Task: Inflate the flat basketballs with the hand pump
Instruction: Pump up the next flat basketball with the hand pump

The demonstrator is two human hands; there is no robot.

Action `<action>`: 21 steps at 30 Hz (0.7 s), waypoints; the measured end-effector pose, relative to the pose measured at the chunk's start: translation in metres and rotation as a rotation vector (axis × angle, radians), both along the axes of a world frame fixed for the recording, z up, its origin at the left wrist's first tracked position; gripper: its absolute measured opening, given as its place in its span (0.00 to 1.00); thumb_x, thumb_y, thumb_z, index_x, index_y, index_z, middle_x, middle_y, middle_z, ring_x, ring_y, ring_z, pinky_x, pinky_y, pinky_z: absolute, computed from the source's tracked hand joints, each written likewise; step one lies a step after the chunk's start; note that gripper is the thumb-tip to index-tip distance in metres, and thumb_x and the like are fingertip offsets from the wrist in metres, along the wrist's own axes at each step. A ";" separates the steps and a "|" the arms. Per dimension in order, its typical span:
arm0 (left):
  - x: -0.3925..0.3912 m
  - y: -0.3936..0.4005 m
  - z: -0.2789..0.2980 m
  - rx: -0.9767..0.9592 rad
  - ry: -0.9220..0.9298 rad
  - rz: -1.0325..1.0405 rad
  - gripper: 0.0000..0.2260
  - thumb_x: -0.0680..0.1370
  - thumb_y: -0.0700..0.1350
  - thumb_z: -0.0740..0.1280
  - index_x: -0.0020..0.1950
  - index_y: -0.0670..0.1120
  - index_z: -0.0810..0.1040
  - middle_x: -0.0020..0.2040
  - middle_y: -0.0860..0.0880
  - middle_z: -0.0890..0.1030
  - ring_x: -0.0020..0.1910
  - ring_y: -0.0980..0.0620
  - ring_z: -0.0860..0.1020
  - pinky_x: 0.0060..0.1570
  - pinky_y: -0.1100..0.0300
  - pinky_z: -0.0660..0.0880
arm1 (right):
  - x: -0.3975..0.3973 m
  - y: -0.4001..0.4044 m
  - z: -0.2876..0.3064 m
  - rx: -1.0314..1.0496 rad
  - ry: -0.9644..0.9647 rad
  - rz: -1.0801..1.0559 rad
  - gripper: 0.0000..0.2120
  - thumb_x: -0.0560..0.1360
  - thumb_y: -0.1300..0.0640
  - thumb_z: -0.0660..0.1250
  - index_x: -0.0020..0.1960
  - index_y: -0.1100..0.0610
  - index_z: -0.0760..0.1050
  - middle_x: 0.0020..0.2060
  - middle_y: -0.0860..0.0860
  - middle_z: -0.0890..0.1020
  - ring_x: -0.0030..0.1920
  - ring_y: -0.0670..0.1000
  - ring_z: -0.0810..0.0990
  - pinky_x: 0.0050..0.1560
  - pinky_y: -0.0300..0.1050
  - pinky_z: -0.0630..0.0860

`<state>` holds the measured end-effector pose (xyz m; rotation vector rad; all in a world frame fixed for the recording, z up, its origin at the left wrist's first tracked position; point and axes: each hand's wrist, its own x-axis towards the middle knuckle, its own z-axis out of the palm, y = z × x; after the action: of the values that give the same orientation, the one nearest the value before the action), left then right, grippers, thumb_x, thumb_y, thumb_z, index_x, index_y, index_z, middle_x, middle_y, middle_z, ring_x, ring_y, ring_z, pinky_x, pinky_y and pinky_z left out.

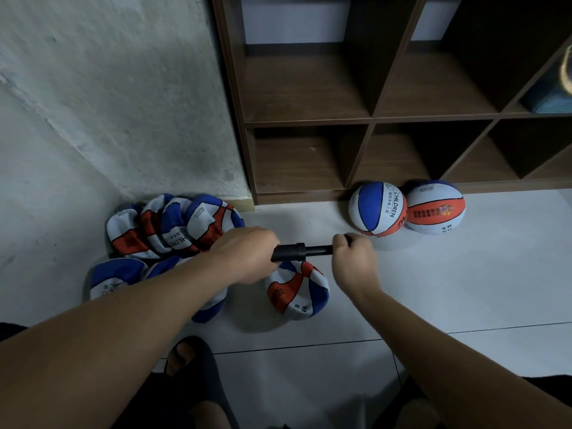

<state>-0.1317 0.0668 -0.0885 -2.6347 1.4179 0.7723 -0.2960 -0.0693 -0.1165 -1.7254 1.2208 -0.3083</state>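
Gripping hand pump (301,251) at both ends over the floor (464,289): left hand (247,253) wrapping the black barrel, right hand (353,258) clenching round the handle w/ shaft showing between. Hovering just above a limp flat basketball (297,289), more flats heaped by the wall (93,119), two round ones (407,209) sitting against the shelf unit (371,119); prob. mid-stroke, needle hidden so can't tell if seated. Judging pump light & rigid, best held barrel + handle; flats soft, floppy, needing pinning near the valve.
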 end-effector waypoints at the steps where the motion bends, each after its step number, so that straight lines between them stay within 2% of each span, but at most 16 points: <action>1: -0.002 -0.001 0.001 0.006 -0.007 -0.011 0.13 0.83 0.53 0.66 0.40 0.51 0.77 0.35 0.49 0.79 0.31 0.49 0.77 0.31 0.56 0.71 | 0.002 0.006 -0.003 0.015 -0.004 0.019 0.16 0.84 0.57 0.60 0.38 0.58 0.70 0.29 0.53 0.71 0.31 0.52 0.69 0.33 0.48 0.64; 7: -0.012 -0.002 -0.001 0.013 0.002 -0.053 0.10 0.83 0.52 0.68 0.43 0.53 0.78 0.37 0.49 0.81 0.34 0.48 0.81 0.34 0.55 0.75 | 0.015 0.026 -0.012 0.024 0.000 0.114 0.16 0.85 0.55 0.60 0.39 0.56 0.72 0.30 0.52 0.73 0.31 0.51 0.72 0.32 0.48 0.67; 15: -0.008 -0.002 -0.001 -0.066 0.034 -0.035 0.12 0.83 0.57 0.69 0.42 0.55 0.77 0.36 0.51 0.81 0.33 0.51 0.80 0.33 0.57 0.72 | 0.017 0.014 -0.001 -0.011 -0.006 0.177 0.16 0.85 0.54 0.60 0.39 0.57 0.73 0.30 0.51 0.73 0.30 0.50 0.71 0.31 0.45 0.66; 17: -0.002 -0.002 0.001 -0.085 0.054 -0.026 0.13 0.83 0.58 0.69 0.41 0.54 0.78 0.35 0.51 0.81 0.33 0.50 0.81 0.33 0.55 0.75 | 0.016 0.002 0.007 -0.001 -0.011 0.154 0.16 0.84 0.55 0.61 0.39 0.59 0.72 0.30 0.51 0.73 0.31 0.51 0.70 0.32 0.46 0.65; 21: 0.019 0.006 0.001 -0.080 0.021 0.005 0.15 0.82 0.61 0.69 0.40 0.53 0.78 0.34 0.52 0.80 0.33 0.50 0.82 0.38 0.51 0.81 | 0.002 -0.039 0.012 0.050 -0.015 -0.015 0.13 0.81 0.54 0.63 0.39 0.58 0.71 0.31 0.54 0.71 0.35 0.55 0.69 0.36 0.51 0.65</action>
<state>-0.1131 0.0732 -0.0871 -2.6976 1.4786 0.7615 -0.2937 -0.1087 -0.1046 -1.6693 1.2217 -0.2970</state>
